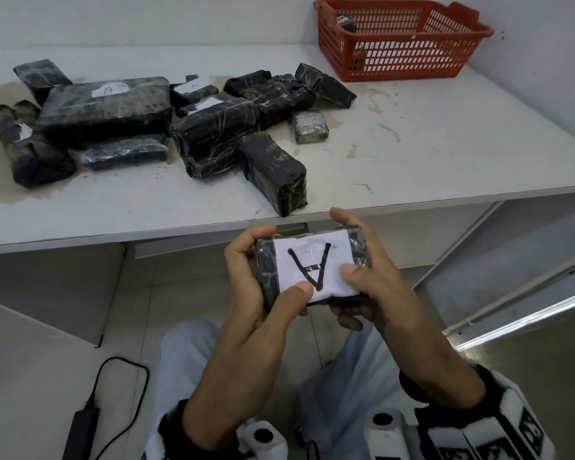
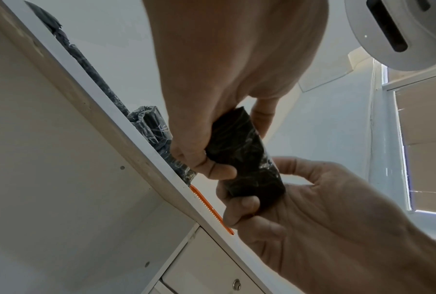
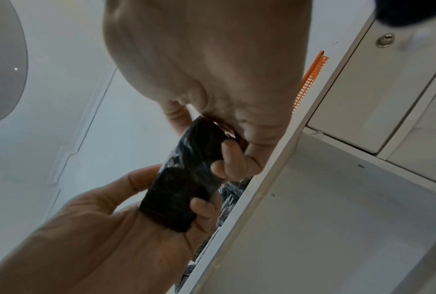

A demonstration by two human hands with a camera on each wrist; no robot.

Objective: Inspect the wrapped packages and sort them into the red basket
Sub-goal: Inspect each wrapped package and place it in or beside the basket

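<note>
Below the table's front edge, both hands hold a small black wrapped package (image 1: 312, 265) with a white label facing me; its letter A reads upside down. My left hand (image 1: 278, 262) grips its left end, thumb on the label. My right hand (image 1: 357, 257) grips the right end, thumb on the label too. The wrist views show the package's dark underside (image 2: 244, 159) (image 3: 184, 185) with fingers curled beneath it. The red basket (image 1: 409, 37) stands at the table's far right and holds one dark package (image 1: 346, 24). Several black wrapped packages (image 1: 146, 124) lie piled on the table's left half.
One long package (image 1: 273, 174) reaches the front edge of the white table (image 1: 445, 144), just above my hands. A small greenish package (image 1: 310, 126) lies apart from the pile. A black power adapter (image 1: 83, 423) with cable lies on the floor, lower left. A metal rail (image 1: 528, 313) slants at right.
</note>
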